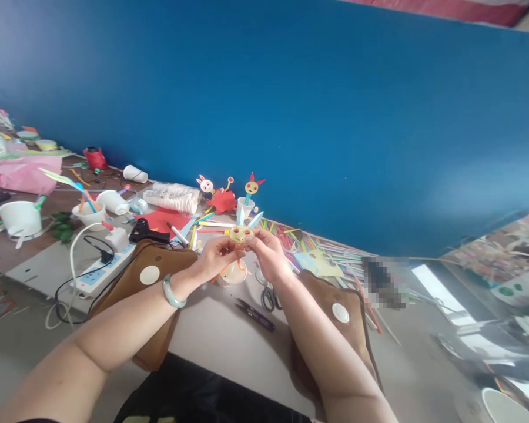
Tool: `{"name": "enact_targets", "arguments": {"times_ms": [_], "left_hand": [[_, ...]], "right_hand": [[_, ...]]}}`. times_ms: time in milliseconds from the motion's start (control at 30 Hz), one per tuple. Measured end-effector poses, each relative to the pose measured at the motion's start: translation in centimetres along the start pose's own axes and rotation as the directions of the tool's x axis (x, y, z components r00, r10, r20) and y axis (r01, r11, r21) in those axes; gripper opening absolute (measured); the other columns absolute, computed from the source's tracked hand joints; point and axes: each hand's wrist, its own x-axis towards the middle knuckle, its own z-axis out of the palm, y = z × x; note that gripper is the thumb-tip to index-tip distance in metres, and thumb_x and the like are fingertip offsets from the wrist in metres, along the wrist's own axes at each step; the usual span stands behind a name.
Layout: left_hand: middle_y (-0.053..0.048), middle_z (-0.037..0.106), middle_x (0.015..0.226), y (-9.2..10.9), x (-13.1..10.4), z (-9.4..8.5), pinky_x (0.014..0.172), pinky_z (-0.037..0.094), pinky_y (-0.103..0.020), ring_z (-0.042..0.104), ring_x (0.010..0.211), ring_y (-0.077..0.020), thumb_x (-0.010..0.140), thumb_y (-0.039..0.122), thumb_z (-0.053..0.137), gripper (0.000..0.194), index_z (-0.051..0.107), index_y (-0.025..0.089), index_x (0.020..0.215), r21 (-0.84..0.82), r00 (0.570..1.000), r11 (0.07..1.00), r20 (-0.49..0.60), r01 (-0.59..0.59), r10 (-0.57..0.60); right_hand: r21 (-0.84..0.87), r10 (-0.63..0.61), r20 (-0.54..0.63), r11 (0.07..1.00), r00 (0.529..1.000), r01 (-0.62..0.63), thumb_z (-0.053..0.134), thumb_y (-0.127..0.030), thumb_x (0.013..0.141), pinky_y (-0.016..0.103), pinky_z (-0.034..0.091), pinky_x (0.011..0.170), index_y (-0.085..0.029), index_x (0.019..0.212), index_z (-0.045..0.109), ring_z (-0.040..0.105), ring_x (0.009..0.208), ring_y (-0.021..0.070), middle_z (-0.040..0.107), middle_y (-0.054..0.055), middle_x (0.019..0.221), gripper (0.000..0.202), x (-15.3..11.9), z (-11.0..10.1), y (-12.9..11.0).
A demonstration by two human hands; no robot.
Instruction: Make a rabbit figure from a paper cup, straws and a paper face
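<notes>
Between my two hands is a yellow paper rabbit face [241, 235] with pale blue ears and a drawn smile. My left hand [220, 257] pinches its lower left edge. On the other side, the fingers of my right hand [268, 251] are closed on its right edge. Just below the face stands a paper cup [233, 275] with orange strips at its rim. Black thread snips [255, 315] lie on the table in front of the cup. A pair of scissors [270, 298] rests partly behind my right forearm.
Brown cushions [158, 294] lie under both forearms. On the left are a power strip [103, 273] with cords, a black glue gun [149, 231] and bagged paper cups [171, 197]. Finished paper figures [251, 187] stand by the blue wall; coloured strips [330, 252] spread rightward.
</notes>
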Motion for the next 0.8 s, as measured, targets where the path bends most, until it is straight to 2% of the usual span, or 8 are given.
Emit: {"name": "enact_targets", "arguments": {"times_ms": [133,300,433,567,800], "left_hand": [[-0.003,0.067,0.071,0.2,-0.4,0.2,0.057,0.043,-0.025,0.055,0.061,-0.0127,0.08,0.045,0.077,0.031,0.07,0.015,0.081,0.069,1.0,0.998,-0.01,-0.001,0.001],[-0.005,0.069,0.075,0.7,-0.6,0.1,0.06,0.045,-0.026,0.058,0.065,-0.014,0.082,0.045,0.075,0.03,0.07,0.015,0.081,0.097,1.0,0.995,0.02,-0.023,0.021],[-0.005,0.07,0.076,1.0,-0.8,0.1,0.062,0.046,-0.027,0.06,0.069,-0.0157,0.084,0.044,0.073,0.029,0.07,0.015,0.082,0.123,0.999,0.992,0.047,-0.032,0.026],[-0.005,0.07,0.077,1.1,-0.8,0.2,0.064,0.046,-0.027,0.059,0.07,-0.0154,0.084,0.041,0.073,0.027,0.071,0.015,0.082,0.181,0.999,0.983,0.028,-0.039,0.034],[-0.004,0.068,0.073,1.0,-0.7,0.2,0.06,0.043,-0.026,0.057,0.066,-0.0144,0.083,0.042,0.072,0.027,0.071,0.015,0.08,0.198,0.998,0.978,0.007,-0.062,0.062]], "right_hand": [[-0.008,-0.015,-0.014,1.0,1.0,0.015,0.082,-0.048,0.069,0.028,0.045,0.068,-0.02,0.077,0.069,0.055,0.068,0.0131,0.067,0.0,0.073,0.032,-0.4,-0.2,-0.3],[-0.065,-0.032,-0.035,0.997,0.999,0.03,0.083,-0.051,0.067,0.03,0.048,0.07,-0.022,0.068,0.065,0.057,0.069,0.0147,0.066,-0.001,0.07,0.035,-0.8,-0.3,-1.3],[-0.096,-0.045,-0.004,0.994,0.999,0.045,0.079,-0.054,0.073,0.032,0.049,0.072,-0.021,0.07,0.068,0.062,0.072,0.0171,0.068,0.001,0.07,0.034,-1.1,-0.1,-1.6],[-0.113,-0.067,0.014,0.991,0.998,0.068,0.074,-0.054,0.079,0.032,0.05,0.072,-0.02,0.068,0.069,0.064,0.071,0.017,0.069,0.001,0.068,0.035,-1.1,-0.1,-1.3],[-0.135,-0.076,0.007,0.988,0.997,0.076,0.072,-0.056,0.081,0.03,0.05,0.07,-0.02,0.066,0.068,0.064,0.07,0.0169,0.069,0.002,0.068,0.039,-1.1,-0.1,-1.1]]}}
